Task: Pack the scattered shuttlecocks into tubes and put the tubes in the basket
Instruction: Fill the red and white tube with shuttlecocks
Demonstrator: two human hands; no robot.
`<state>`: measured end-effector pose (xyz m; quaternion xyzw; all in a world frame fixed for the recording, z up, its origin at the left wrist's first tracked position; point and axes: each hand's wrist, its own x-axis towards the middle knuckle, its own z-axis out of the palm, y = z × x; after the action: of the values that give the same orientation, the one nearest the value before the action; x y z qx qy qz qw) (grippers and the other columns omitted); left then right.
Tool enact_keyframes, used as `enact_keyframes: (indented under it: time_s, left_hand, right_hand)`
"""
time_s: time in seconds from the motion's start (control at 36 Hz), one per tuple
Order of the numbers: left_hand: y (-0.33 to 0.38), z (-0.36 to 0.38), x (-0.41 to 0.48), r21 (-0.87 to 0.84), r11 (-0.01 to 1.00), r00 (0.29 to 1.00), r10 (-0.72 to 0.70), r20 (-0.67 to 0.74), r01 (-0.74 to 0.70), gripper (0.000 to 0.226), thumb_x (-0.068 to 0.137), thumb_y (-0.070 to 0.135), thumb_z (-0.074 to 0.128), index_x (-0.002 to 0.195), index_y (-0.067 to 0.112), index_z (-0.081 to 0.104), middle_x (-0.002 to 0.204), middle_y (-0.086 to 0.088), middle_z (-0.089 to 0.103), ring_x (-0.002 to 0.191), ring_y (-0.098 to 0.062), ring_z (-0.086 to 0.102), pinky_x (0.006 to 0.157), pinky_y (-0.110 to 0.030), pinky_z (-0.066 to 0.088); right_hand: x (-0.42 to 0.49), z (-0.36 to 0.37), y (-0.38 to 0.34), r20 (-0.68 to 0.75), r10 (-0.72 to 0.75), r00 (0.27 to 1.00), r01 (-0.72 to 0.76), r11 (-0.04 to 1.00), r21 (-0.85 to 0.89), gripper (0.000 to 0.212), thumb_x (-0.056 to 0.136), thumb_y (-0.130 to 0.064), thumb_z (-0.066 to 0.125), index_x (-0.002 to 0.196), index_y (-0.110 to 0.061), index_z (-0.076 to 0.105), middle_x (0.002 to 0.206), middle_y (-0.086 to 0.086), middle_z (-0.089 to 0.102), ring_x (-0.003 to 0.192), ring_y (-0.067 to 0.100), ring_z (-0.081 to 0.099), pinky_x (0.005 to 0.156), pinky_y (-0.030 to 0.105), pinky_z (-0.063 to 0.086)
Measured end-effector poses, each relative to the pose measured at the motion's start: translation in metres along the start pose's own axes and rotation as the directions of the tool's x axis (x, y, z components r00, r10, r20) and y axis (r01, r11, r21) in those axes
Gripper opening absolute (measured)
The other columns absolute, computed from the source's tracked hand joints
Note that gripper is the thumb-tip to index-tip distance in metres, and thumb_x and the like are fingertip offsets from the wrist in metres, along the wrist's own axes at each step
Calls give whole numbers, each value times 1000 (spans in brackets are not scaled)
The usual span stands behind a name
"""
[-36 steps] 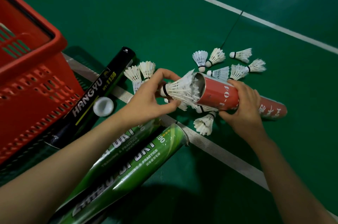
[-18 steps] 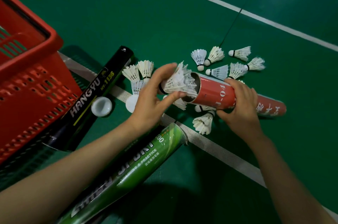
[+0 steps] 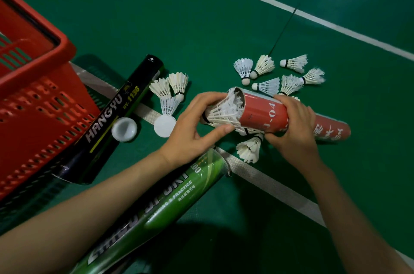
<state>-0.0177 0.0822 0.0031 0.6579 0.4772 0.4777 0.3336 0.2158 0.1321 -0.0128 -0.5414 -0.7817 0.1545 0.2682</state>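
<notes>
**Shuttlecocks of white feather (image 3: 224, 112) at the mouth of a red cardboard tube (image 3: 264, 114)**

Left hand (image 3: 192, 130) fingers curl round the feathers — right hand (image 3: 295, 137) fingers are clamped on the tube's middle, over the green court floor (image 3: 179, 16). Loose shuttlecocks (image 3: 266, 85) lie just beyond the tube. A red plastic basket (image 3: 33, 67) stands at the left edge.

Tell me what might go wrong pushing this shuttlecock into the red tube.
The shuttlecock in the left hand has feathers splayed against the rim of the red tube; forcing it may bend them.
A loose shuttlecock lies just below the tube by the right hand; lowering the tube could crush it.
</notes>
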Motion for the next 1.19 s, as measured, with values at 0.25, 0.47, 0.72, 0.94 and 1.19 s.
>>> enact_keyframes:
  time_s: [0.25, 0.47, 0.72, 0.94, 1.19]
  left_hand:
    - [0, 3, 5, -286, 944, 974, -200, -109, 162, 23, 87, 28, 63, 109, 28, 57, 109, -5, 61, 98, -12, 59, 78, -25, 50]
    - [-1, -4, 12, 38, 999, 1000, -11, 2, 11, 54, 82, 49, 63, 128, 28, 46, 123, 0, 52, 114, -10, 51, 97, -26, 43]
    - [3, -7, 17, 153, 984, 990, 103, -94, -88, 56, 78, 37, 71, 126, 15, 53, 114, 1, 55, 104, -10, 55, 89, -21, 49]
    - [1, 2, 13, 21, 1000, 984, 0, -176, 4, 48, 79, 34, 71, 122, 19, 55, 114, -2, 58, 107, -11, 56, 90, -29, 50]
    - [-2, 0, 13, 231, 969, 984, 118, -130, -86, 40, 86, 31, 64, 120, 9, 58, 117, 1, 52, 110, 0, 47, 93, -16, 40]
  right_hand:
    - [3, -2, 2, 6, 12, 1000, -12, 1000, 8, 80, 63, -10, 79, 133, -17, 42, 127, 2, 49, 120, 13, 36, 109, 58, 22]
    - [6, -5, 0, -19, 29, 999, -28, 1000, 10, 77, 64, -12, 80, 132, -15, 43, 126, 6, 50, 117, 13, 35, 108, 57, 24]
    - [2, -4, 1, -3, 22, 1000, -22, 1000, 8, 78, 64, -12, 79, 132, -18, 42, 126, 2, 49, 119, 14, 37, 109, 55, 23]
    - [4, -4, 0, -8, 22, 1000, -22, 1000, 19, 78, 65, -12, 79, 133, -19, 42, 126, 2, 49, 120, 16, 39, 111, 52, 22]
    - [5, 0, 0, -18, 6, 1000, -6, 1000, 17, 78, 64, -13, 80, 132, -18, 42, 125, 1, 50, 119, 15, 40, 109, 54, 23]
